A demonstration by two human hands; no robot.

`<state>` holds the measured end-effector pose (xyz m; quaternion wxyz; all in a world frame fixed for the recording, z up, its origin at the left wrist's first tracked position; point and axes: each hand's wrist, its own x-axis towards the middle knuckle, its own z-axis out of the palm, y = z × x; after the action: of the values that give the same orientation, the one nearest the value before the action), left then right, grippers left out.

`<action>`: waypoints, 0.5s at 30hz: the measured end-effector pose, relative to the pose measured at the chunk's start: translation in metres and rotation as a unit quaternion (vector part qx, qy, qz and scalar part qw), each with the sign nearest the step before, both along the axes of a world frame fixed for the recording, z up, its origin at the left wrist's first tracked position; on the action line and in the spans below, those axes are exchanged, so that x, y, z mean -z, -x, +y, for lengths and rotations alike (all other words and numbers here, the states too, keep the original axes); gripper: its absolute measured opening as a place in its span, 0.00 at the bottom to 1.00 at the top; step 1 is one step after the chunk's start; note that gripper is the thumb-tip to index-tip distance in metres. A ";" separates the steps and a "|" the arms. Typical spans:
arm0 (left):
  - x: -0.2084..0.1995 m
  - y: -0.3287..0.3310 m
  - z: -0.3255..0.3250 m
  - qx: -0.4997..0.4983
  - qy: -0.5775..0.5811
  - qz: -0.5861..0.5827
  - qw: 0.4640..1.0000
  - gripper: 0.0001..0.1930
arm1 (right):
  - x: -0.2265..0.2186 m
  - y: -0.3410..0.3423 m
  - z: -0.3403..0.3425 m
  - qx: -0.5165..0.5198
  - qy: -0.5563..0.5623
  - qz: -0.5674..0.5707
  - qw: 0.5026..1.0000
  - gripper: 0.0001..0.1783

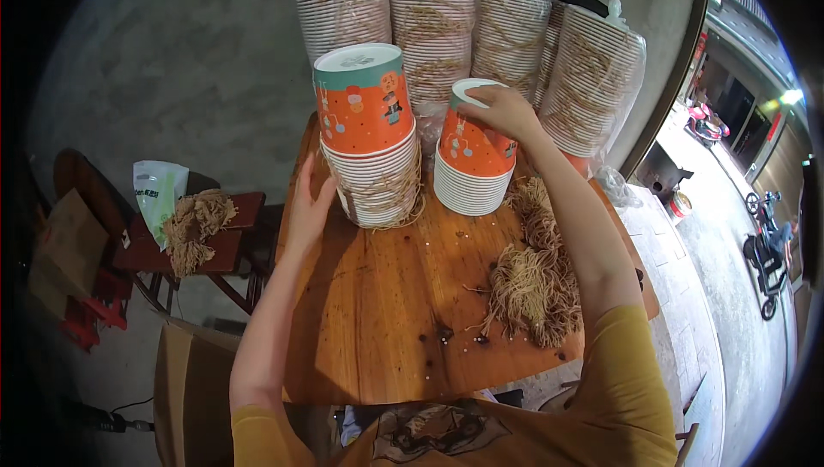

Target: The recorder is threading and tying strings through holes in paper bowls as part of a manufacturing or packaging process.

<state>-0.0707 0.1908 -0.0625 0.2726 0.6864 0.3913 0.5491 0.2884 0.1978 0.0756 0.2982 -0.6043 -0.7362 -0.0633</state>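
Observation:
Two upside-down stacks of paper buckets stand side by side on the wooden table. The left bucket stack (369, 166) is taller, topped by an orange and green printed bucket, with twine-like strands around its white rims. My left hand (312, 199) is at its left side, fingers apart, thumb close to the rims; I cannot tell whether it touches. The right bucket stack (474, 182) is shorter and has a similar orange bucket uppermost. From above, my right hand (500, 113) grips the base of that top bucket, with fingers over its white bottom.
Tall plastic-wrapped bucket stacks (429, 33) line the table's back. Bundles of tan cords (536, 291) lie on the table's right side (378, 330). On the left, a small bench (227, 231) holds a bag (159, 192) and more cords; a cardboard box (176, 381) stands nearer.

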 end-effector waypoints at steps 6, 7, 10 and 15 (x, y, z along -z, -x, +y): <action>0.033 0.002 -0.052 -0.027 0.044 -0.016 0.999 0.28 | -0.005 0.006 -0.017 0.030 -0.057 0.053 0.997 0.30; 0.036 0.001 -0.059 -0.028 0.045 -0.013 0.999 0.28 | -0.013 0.005 -0.020 0.026 -0.034 0.059 0.997 0.30; 0.036 -0.012 -0.069 -0.046 0.022 0.054 0.997 0.23 | -0.035 -0.006 -0.024 0.028 -0.068 0.086 0.994 0.29; -0.001 -0.034 -0.089 0.026 0.012 -0.046 0.999 0.17 | -0.080 -0.010 -0.054 0.021 -0.303 -0.005 0.953 0.25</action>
<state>-0.0365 0.1022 -0.0619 0.3130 0.6669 0.3670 0.5680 0.2984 0.1441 0.1556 0.4625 -0.5008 -0.6706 -0.2925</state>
